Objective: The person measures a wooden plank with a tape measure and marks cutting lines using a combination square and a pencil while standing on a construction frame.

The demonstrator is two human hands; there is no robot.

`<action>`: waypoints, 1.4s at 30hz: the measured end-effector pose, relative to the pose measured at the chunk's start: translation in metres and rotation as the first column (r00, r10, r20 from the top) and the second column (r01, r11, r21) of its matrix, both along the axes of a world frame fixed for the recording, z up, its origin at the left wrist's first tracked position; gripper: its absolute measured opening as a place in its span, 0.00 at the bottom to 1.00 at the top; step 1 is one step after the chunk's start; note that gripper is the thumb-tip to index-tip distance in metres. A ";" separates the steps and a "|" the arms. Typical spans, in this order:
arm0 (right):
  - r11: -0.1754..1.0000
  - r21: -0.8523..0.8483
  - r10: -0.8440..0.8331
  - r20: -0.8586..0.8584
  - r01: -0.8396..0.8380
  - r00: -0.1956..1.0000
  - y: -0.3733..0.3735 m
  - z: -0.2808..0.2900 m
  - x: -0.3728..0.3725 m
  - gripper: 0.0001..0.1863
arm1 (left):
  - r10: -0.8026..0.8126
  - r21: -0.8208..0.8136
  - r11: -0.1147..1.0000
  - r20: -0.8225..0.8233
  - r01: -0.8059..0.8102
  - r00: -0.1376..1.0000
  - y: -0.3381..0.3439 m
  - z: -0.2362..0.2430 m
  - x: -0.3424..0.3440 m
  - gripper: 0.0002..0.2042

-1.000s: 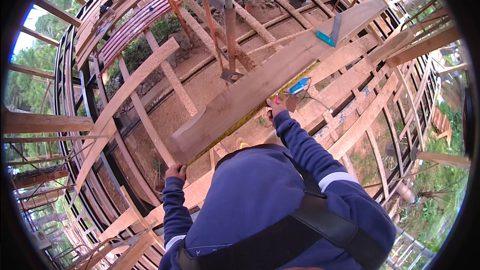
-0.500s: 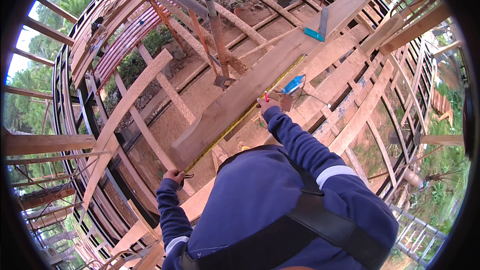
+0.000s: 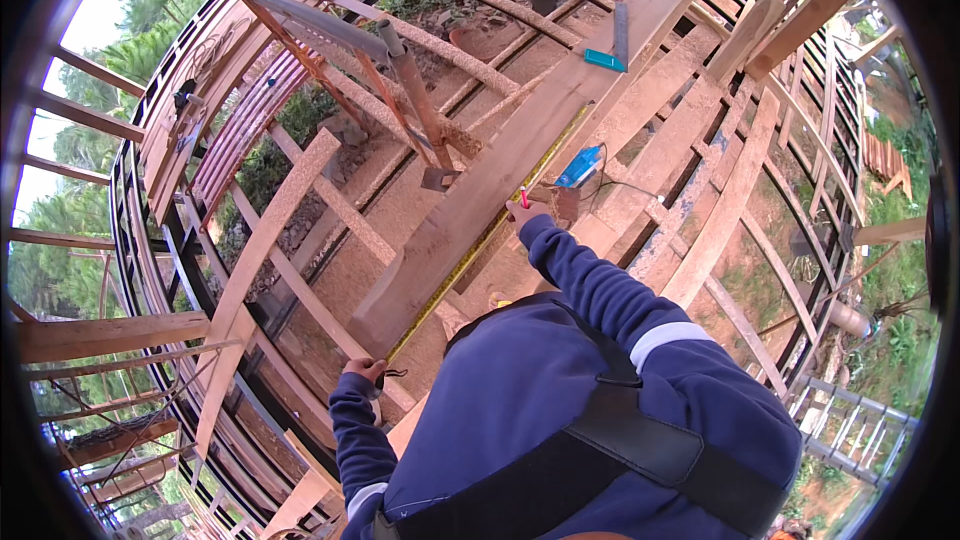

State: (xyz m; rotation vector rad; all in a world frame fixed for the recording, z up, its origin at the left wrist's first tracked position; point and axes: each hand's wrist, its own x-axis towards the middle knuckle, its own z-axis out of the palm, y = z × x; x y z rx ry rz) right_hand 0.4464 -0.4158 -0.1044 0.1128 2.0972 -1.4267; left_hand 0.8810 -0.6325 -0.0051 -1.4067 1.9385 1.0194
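A long wooden plank [image 3: 440, 230] runs diagonally from near my left hand to the far right. A yellow tape measure [image 3: 478, 248] lies stretched along its near edge. My left hand [image 3: 364, 371] is closed around the tape's end at the plank's lower-left corner, with a dark strap loop hanging beside it; the fingers mostly hide what they grip. Farther along, my right hand [image 3: 524, 217] pinches a red pencil or marker [image 3: 523, 197] at the plank's edge beside the tape. A try square [image 3: 607, 61] with a teal handle rests on the plank's far part.
A blue corded power tool [image 3: 580, 168] lies right of the plank. Wooden boards and joists with gaps between them surround me over bare ground. A metal-pipe stand [image 3: 410, 90] rises beyond the plank. A ladder [image 3: 850, 430] stands at lower right.
The whole view has shifted slightly. Both hands keep their places along the plank, the left on the tape's end and the right with the red pencil or marker.
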 end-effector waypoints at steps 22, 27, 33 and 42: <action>0.993 -0.094 -0.068 0.008 0.068 0.998 -0.001 -0.008 0.004 0.23 | 0.017 0.026 1.000 -0.017 -0.017 1.000 -0.002 0.000 -0.002 0.19; 0.999 -0.032 -0.036 0.067 0.038 0.997 0.000 -0.005 0.004 0.24 | 0.005 0.023 1.000 0.030 -0.006 1.000 -0.004 -0.001 -0.001 0.19; 1.000 -0.002 -0.014 0.042 0.015 0.999 0.006 0.017 0.012 0.23 | -0.010 -0.013 1.000 0.034 0.010 0.999 0.002 0.006 -0.005 0.20; 1.000 -0.008 0.018 -0.111 -0.019 0.994 -0.003 0.004 0.015 0.19 | -0.005 0.019 1.000 0.044 0.004 0.999 -0.006 0.004 0.000 0.20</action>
